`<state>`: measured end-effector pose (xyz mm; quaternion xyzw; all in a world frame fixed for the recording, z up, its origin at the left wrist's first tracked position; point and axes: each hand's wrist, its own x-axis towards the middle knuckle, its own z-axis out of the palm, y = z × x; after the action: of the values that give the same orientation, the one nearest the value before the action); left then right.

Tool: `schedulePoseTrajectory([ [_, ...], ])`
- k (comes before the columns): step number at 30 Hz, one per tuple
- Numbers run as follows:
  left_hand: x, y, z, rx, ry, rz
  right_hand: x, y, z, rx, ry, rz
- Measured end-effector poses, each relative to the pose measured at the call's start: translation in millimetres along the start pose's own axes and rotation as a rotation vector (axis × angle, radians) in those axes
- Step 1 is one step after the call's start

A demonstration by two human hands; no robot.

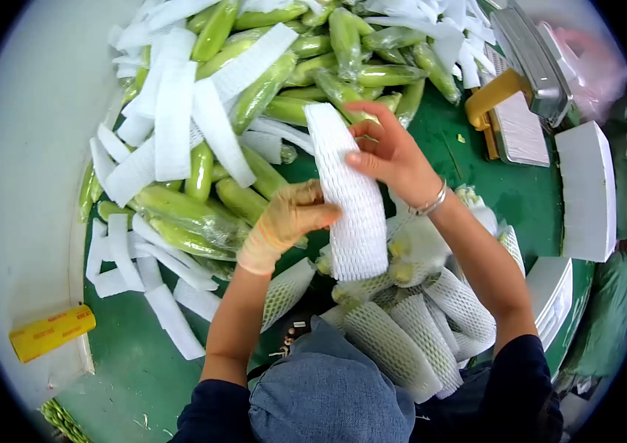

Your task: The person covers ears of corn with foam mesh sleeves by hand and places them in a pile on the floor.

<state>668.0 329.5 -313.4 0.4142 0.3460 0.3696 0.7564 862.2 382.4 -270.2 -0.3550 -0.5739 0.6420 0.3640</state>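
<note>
A white foam net sleeve [350, 199] is held upright and slightly tilted in front of me, its mesh surface facing the camera. My left hand [291, 218], in a thin yellowish glove, pinches its left edge, thumb in front. Around the sleeve's upper right edge curve the fingers of my bare right hand [394, 151], with the thumb on its face and the index finger raised off it. What the sleeve contains, if anything, is hidden. Behind both hands lies a heap of long light-green vegetables [254, 88] wrapped in clear film.
Loose flat white sleeves [173, 118] lie over the heap and the green table [136, 325]. Several sleeved vegetables [394, 347] are piled close by my body. A yellow roll [53, 332] rests at left. A film-wrapping device [512, 96] and a white block [586, 188] stand at right.
</note>
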Motion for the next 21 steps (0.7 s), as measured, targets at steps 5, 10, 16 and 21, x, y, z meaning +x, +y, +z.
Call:
schedulePoseTrajectory([
  [5,51,2,-4,-0.272,-0.068,0.159,15,11,-42,0.419,-0.106,0.224],
  [10,65,-18,2,-0.288,-0.186,0.125,20,48,-52,0.279,0.036,0.188],
  [16,58,-23,3,-0.48,0.086,0.052,-8,66,-42,0.482,0.142,0.149],
  [21,92,-25,28,-0.556,0.092,0.158,2,74,-59,0.648,0.11,0.196],
])
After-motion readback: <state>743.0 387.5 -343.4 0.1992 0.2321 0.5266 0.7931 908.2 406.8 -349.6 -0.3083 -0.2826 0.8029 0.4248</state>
